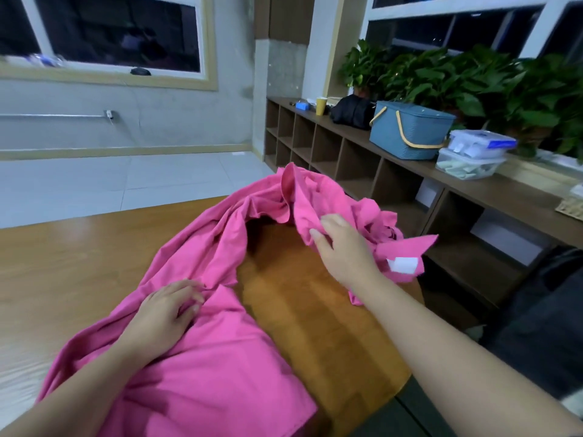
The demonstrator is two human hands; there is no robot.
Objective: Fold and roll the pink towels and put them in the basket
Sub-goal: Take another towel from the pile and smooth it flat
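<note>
Your left hand (pixel 165 313) rests on a rumpled pink towel (pixel 202 357) near the front of the wooden table (pixel 63 253), fingers bent and gathering a small fold of cloth at the fingertips. Your right hand (pixel 342 247) reaches further out and grips a raised bunch of the same pink fabric, thumb and fingers curled round it, lifting it off the tabletop so a bare brown patch of table shows beneath. A white label (pixel 405 265) hangs from the pink corner just right of that hand, which juts past the table's right edge. The fabric runs in one loose, creased band from the near left, under your left hand, up and round to the bunch in your right; whether it is one towel or several you cannot tell from this view.

Well apart, on the long brown shelf unit (pixel 362 152) along the right wall, a blue basket (pixel 407 132) with a yellow handle stands closed. Beside it to the right sit two stacked clear plastic boxes (pixel 473 156); to its left, a black bag (pixel 351 111) and a yellow cup (pixel 321 105). Green potted plants (pixel 457 80) line the window behind.
</note>
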